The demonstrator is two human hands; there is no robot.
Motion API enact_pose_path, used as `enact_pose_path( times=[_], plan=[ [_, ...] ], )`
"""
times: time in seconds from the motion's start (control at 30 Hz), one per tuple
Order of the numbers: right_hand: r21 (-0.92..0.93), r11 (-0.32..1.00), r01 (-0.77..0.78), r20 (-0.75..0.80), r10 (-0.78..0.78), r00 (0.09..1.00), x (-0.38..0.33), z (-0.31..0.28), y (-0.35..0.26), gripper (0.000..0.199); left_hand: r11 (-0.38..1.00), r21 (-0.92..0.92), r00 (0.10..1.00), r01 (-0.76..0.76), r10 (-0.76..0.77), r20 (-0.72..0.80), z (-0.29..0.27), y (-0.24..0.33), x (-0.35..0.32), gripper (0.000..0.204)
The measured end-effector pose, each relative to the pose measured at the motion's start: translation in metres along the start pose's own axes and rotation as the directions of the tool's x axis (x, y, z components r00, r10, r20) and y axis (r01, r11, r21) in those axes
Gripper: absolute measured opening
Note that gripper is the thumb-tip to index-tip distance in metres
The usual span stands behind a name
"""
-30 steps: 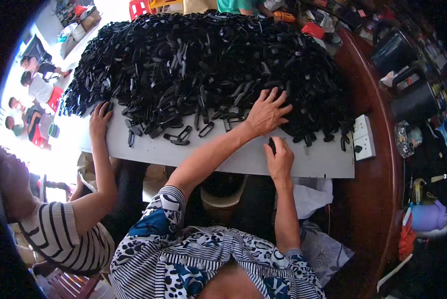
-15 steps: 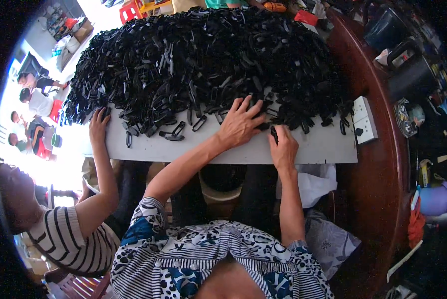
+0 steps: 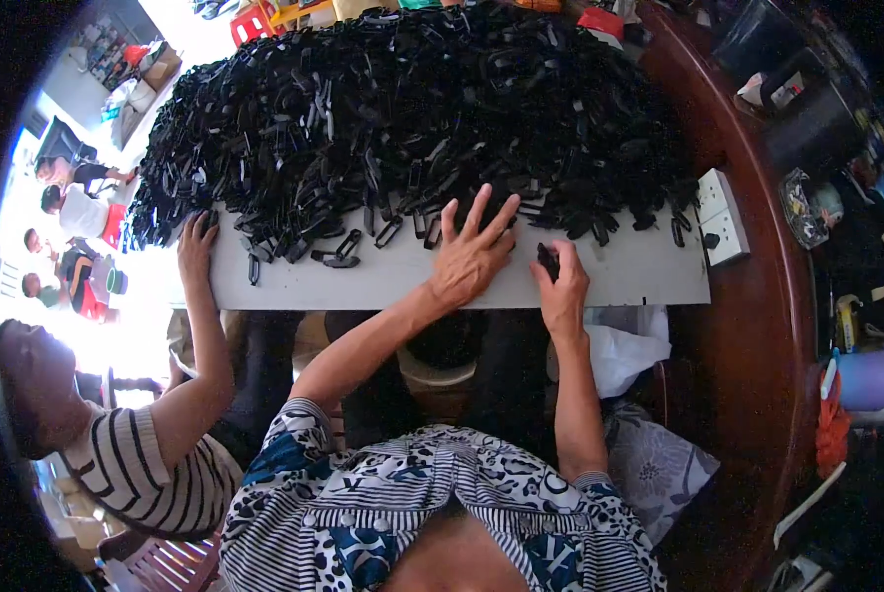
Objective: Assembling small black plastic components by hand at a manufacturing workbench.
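Black plastic-looking piece (image 3: pixel 549 259): probably light, stiff, a bit slick

It's pinched between thumb and fingers of the right hand (image 3: pixel 563 291), over the surface (image 3: pixel 314 288), just beside the pile (image 3: pixel 412 128). Left hand (image 3: pixel 472 259) is spread palm-down, nothing seen gripped. Best held by the long sides, tbh; thin bits might get snapped.

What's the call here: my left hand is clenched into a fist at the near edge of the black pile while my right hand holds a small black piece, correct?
Not quite: the left hand is open with its fingers spread, not clenched, as the head view shows. It is at the near edge of the black pile, and the right hand holds a small black piece.
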State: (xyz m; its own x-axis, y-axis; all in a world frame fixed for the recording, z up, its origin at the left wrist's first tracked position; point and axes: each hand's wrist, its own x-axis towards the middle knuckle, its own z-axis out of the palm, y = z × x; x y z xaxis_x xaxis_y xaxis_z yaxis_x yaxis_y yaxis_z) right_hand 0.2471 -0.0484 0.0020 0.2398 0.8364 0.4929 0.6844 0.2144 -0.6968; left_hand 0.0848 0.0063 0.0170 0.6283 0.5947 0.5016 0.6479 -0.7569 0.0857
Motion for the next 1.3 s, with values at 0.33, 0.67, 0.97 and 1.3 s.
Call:
enact_pose_path(
  times=[0.33, 0.67, 0.97, 1.3],
  plan=[
    [0.515, 0.753, -0.409, 0.201, 0.358, 0.912, -0.006, -0.020, -0.007, 0.010, 0.978, 0.087, 0.971, -0.187, 0.198, -0.134, 0.002, 0.001, 0.007, 0.020],
    [0.705, 0.487, -0.516, 0.327, 0.422, 0.846, 0.006, -0.016, -0.008, 0.012, 0.647, -0.755, 0.951, 0.104, -0.288, -0.116, 0.018, 0.001, 0.021, 0.019],
    [0.626, 0.592, -0.509, 0.276, 0.442, 0.854, 0.006, -0.019, -0.030, 0.013, -0.335, -0.938, 0.828, 0.090, -0.498, 0.257, -0.009, -0.002, 0.031, 0.016],
    [0.377, 0.914, -0.151, 0.186, 0.085, 0.979, 0.000, -0.014, -0.083, 0.010, -0.631, -0.737, 0.793, 0.240, -0.311, 0.524, -0.056, 0.018, -0.042, 0.039]
  ],
)
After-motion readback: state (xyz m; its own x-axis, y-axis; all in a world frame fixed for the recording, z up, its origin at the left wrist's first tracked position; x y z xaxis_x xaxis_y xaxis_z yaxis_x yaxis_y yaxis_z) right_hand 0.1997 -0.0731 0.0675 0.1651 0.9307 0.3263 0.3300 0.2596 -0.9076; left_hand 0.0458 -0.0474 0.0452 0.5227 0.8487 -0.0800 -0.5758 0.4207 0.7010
